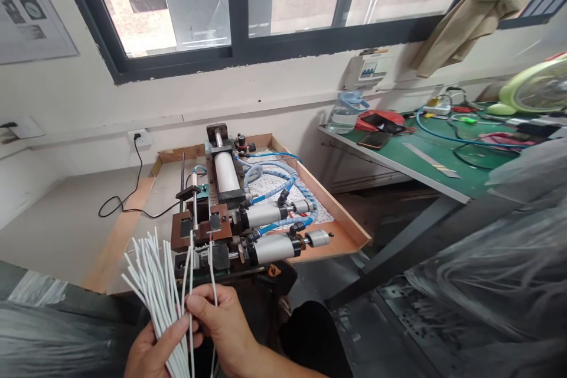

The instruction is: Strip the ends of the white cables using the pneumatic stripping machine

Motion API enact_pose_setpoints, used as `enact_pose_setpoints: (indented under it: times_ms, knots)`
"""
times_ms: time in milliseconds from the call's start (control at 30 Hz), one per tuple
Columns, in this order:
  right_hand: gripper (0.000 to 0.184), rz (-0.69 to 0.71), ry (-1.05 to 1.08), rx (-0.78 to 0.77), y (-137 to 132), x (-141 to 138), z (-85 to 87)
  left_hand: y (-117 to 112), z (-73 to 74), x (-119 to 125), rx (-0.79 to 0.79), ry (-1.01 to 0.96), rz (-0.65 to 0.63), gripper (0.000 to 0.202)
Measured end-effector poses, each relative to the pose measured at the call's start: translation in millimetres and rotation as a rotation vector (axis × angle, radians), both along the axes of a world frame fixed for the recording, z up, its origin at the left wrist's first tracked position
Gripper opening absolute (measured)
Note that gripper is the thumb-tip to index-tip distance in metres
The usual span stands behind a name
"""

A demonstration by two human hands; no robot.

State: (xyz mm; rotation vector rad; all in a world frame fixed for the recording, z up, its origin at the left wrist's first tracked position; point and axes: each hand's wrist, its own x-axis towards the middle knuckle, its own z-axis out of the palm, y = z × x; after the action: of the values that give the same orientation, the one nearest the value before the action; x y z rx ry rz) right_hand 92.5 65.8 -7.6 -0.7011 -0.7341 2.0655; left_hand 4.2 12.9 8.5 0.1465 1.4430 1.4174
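A bundle of white cables (162, 289) is gripped in my left hand (162, 348), its cut ends fanned out upward. My right hand (224, 319) is closed beside it, thumb and forefinger pinching a white cable (191, 271) next to the bundle. Another white cable (213, 271) passes by the right fingers and runs up to the jaws of a pneumatic machine (217, 221). The hands are close together, just in front of this machine. Silver air cylinders (272, 248) lie along its right side.
A wooden-edged tray (325, 201) surrounds the machine, with blue air hoses (287, 174) and scraps inside. To the right, a green-topped table (420, 156) carries a water jug (348, 112), phones and a green fan (531, 88). Plastic-wrapped cable bundles (500, 283) fill the right side.
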Motion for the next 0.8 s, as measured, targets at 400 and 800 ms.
enact_pose_setpoints:
  times_ms: [400,800]
  knots:
    - [0.021,-0.088,-0.031,-0.075,8,5,-6.2,4,-6.1,-7,0.029,-0.008,0.146,0.019]
    - [0.027,0.115,0.093,-0.057,6,-3,-1.4,4,-1.1,-1,0.044,-0.023,0.093,0.026]
